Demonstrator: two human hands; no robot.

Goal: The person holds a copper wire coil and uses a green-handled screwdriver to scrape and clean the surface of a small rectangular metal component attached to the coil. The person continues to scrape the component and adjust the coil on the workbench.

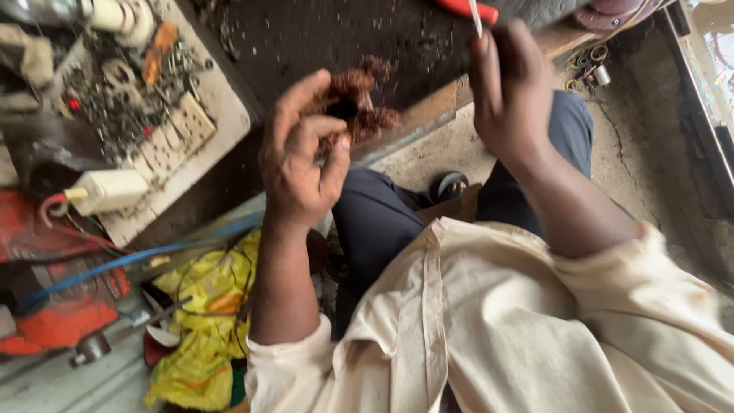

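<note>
Holding: a tangle of copper wire [355, 103] sits in my left hand [302, 164], thumb and fingers pinched together on its lower edge.
Wire place: it hangs in the air in front of the dark desk [321, 34], above my knees.
Right hand: my right hand [508, 88] is raised near the desk edge, fingers closed around a thin pale strip [475, 17] that sticks up from the fist.
Gap: the two hands are apart, the wire nearer the left one; the right does not touch it.
Red tool: a red handle [466, 9] lies on the desk just beside the strip; whether they are one piece I cannot tell.
Desk top: dark, strewn with small bits.
Left side: a white board [222, 107] carries switches and small metal parts, with a white plug [107, 190] at its near edge.
Below it: a blue cable [145, 256] runs over a red machine [53, 317]; a yellow cloth [202, 321] lies beside my left forearm.
Lap: dark trousers, cream shirt.
</note>
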